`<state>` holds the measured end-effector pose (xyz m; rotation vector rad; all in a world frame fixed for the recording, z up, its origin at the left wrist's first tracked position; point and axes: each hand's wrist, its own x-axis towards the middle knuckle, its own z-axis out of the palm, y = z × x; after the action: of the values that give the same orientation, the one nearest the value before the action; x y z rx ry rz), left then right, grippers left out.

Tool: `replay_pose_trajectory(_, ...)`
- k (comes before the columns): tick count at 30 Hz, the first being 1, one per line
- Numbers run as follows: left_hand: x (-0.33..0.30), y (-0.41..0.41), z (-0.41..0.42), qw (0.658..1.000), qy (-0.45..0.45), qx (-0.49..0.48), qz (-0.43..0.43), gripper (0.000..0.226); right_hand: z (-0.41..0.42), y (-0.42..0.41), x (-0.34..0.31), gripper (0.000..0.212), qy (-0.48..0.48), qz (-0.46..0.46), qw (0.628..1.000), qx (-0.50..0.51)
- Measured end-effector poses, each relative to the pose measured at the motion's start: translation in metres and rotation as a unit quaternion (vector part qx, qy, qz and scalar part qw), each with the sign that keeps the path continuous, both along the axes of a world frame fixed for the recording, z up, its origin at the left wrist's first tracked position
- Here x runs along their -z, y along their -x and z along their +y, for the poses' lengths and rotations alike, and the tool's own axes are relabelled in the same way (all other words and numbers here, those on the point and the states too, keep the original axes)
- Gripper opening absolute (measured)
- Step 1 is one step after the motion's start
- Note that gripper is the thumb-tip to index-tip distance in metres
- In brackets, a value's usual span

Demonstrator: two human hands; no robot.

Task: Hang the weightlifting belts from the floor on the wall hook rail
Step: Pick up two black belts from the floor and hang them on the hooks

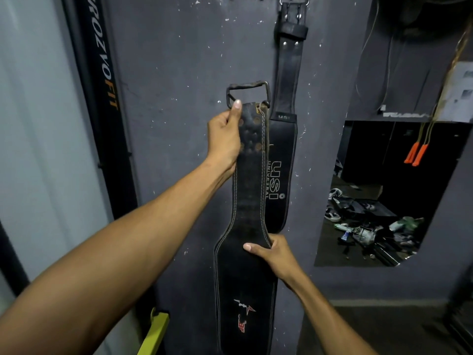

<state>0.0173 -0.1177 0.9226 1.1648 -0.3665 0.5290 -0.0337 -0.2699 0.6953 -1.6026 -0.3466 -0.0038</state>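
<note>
Two weightlifting belts (249, 201) — one held, one hung (284, 149) — and two orange handles (416, 152).

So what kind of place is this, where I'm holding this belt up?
Most likely a gym's storage corner. Both hands hold a worn leather weightlifting belt against a dark wall, a second belt marked USI already hangs beside it, and orange-handled skipping ropes hang at the right.
</note>
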Motion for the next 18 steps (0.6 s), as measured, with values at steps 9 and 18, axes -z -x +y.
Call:
replay_pose_trajectory(9, -0.018, -0.021, -0.011, 0.999, 0.009, -0.045, -0.016, 0.040, -0.026, -0.022, 0.034, 0.041, 0.029, 0.029, 0.998, -0.041)
replay_pose_trajectory(18, -0.011, -0.056, -0.054, 0.997, 0.003, -0.072, -0.009, 0.037, -0.037, -0.102, -0.160, 0.035, -0.076, -0.210, 0.972, 0.075)
